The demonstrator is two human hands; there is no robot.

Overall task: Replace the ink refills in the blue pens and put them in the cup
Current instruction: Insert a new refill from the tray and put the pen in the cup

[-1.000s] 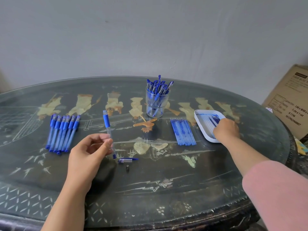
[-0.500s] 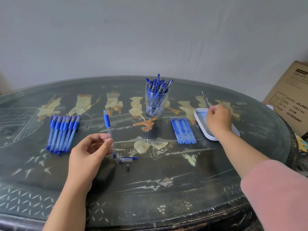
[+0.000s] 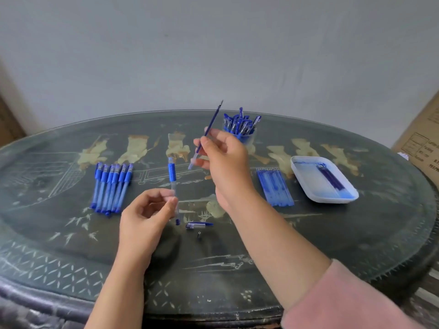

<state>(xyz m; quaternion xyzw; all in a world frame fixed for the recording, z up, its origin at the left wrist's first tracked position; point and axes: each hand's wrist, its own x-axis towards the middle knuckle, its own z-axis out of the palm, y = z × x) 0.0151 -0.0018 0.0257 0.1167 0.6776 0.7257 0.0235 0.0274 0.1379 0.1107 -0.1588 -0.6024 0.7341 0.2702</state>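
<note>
Single view: head-worn wide-angle camera, facing forward and down over the table [image 3: 237, 269], close above its near edge. Frame reaches from both forearms at the bottom to the wall [image 3: 213, 48] behind the far rim. Edges bow with lens distortion; no second view.

Grey wall [image 3: 213, 48], dark inlaid table [image 3: 356, 245]

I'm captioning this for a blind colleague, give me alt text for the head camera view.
A person's right hand holds a blue ink refill up over a dark oval table, while the left hand holds an open pen barrel upright. Behind are a row of blue pens, a cup of pens, loose refills and a white tray.
</note>
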